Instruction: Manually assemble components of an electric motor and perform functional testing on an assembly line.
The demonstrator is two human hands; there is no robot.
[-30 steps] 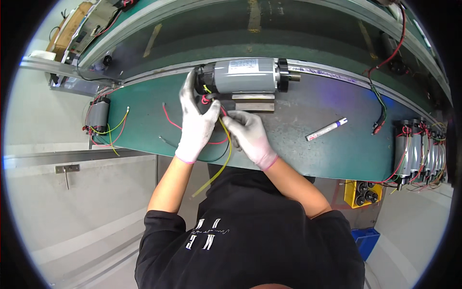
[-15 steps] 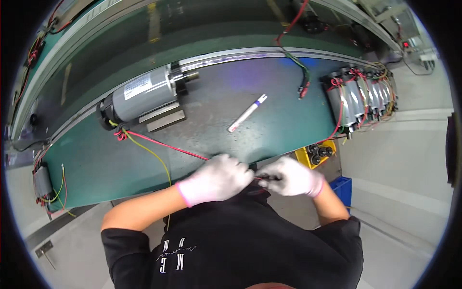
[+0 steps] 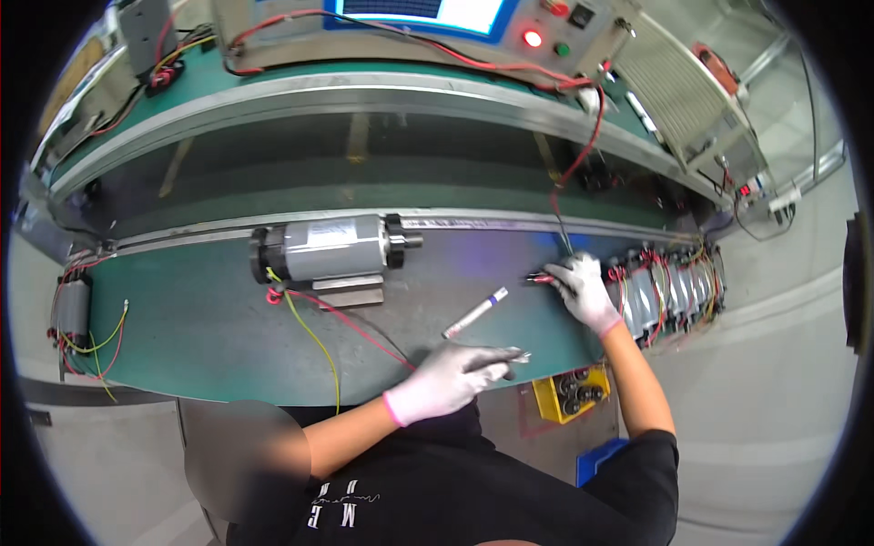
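Observation:
A grey cylindrical motor (image 3: 335, 247) with black end caps lies on a metal block (image 3: 350, 293) on the green bench. From its left end run a yellow-green wire (image 3: 314, 341) and a red wire (image 3: 360, 329). My gloved left hand (image 3: 446, 378) is closed on the red wire at the bench's front edge. The wire's end by my fingertips is too small to make out. Farther right, my gloved right hand (image 3: 583, 287) grips a test lead with a red and black clip (image 3: 539, 278) poking out to the left. Between my hands and the motor rests a white marker pen (image 3: 475, 313).
Several smaller motors with wires (image 3: 669, 287) stand along the bench's right end; another motor (image 3: 73, 305) is at the left end. A yellow bin (image 3: 549, 400) sits below the front edge. Above the back shelf is a tester with a screen and a lit red button (image 3: 533, 39).
My right hand has left my left hand and gone forward and right to the test lead, now gripped. My left hand still holds the red wire. The view has tilted up, showing the tester.

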